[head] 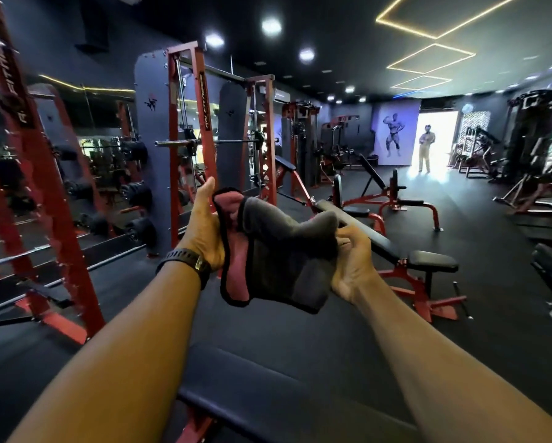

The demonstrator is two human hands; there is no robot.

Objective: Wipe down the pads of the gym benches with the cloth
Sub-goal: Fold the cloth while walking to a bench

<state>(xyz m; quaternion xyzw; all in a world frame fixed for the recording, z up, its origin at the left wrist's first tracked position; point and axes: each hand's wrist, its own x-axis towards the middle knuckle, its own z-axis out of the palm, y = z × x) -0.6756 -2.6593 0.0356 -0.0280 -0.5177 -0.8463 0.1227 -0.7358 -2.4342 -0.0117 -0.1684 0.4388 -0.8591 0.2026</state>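
Both my hands hold a grey cloth with a pink underside and dark hem (278, 260) up in front of me. My left hand (204, 228), with a watch on its wrist, grips the cloth's left edge, thumb raised. My right hand (353, 263) pinches the cloth's right corner. Right below my arms lies a black bench pad (262, 388) on a red frame. Behind the cloth stands another bench, its black pad (393, 247) slanting away with a separate seat pad (433, 260).
Red racks (44, 193) with barbells and weight plates line the left side. A red Smith machine (188, 148) stands ahead. More benches and machines (380, 183) fill the dark floor beyond. A person (426, 148) stands in the bright doorway at the far right.
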